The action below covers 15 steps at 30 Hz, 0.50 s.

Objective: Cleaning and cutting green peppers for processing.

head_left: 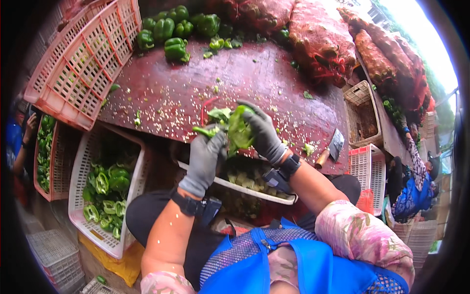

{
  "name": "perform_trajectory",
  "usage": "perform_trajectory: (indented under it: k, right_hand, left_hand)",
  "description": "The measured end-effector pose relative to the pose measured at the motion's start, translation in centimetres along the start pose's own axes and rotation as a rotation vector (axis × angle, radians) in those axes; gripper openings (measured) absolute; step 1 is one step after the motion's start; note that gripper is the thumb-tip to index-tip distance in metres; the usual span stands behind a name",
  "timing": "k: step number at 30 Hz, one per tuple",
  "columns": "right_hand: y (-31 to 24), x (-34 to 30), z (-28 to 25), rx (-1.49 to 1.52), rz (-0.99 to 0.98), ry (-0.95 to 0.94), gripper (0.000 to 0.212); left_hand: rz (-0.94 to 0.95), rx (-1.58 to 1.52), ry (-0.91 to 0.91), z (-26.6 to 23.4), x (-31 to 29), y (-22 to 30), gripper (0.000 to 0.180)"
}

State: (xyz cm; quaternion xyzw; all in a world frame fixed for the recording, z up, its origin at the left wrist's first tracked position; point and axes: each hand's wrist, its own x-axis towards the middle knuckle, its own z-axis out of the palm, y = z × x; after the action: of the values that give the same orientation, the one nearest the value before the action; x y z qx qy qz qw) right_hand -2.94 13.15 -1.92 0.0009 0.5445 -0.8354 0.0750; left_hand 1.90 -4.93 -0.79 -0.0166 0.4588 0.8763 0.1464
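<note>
Both my hands wear grey gloves and meet over the near edge of a dark red table. My right hand is closed on an opened green bell pepper. Fingers closed, my left hand grips a green pepper piece with its stem end sticking out to the left. Just behind them are a leafy green scrap and a thin red strand. Pale seeds lie scattered around. To the right of my right hand rests a broad-bladed knife with a wooden handle.
Whole green bell peppers and red mesh sacks line the far side. A tilted crate stands left, above a white crate of cut peppers. A tray of pale scraps sits below my hands. Other people work at both sides.
</note>
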Motion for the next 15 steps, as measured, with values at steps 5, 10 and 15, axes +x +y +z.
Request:
perform_trajectory:
  k: [5, 10, 15]
  right_hand:
    - [-0.3, 6.0, 2.7, 0.272, 0.211, 0.09, 0.046]
    - [-2.1, 6.3, 13.1, -0.201, -0.015, -0.478, 0.066]
    - [1.1, 20.9, 4.9, -1.089, -0.571, -0.082, 0.062]
  left_hand:
    - [0.049, 1.507, -0.414, -1.0, -2.2, -2.8, 0.043]
    - [0.083, 1.488, -0.525, -0.7, -2.2, -2.5, 0.042]
    - [0.151, 1.49, -0.431, 0.7, 0.1, 0.4, 0.05]
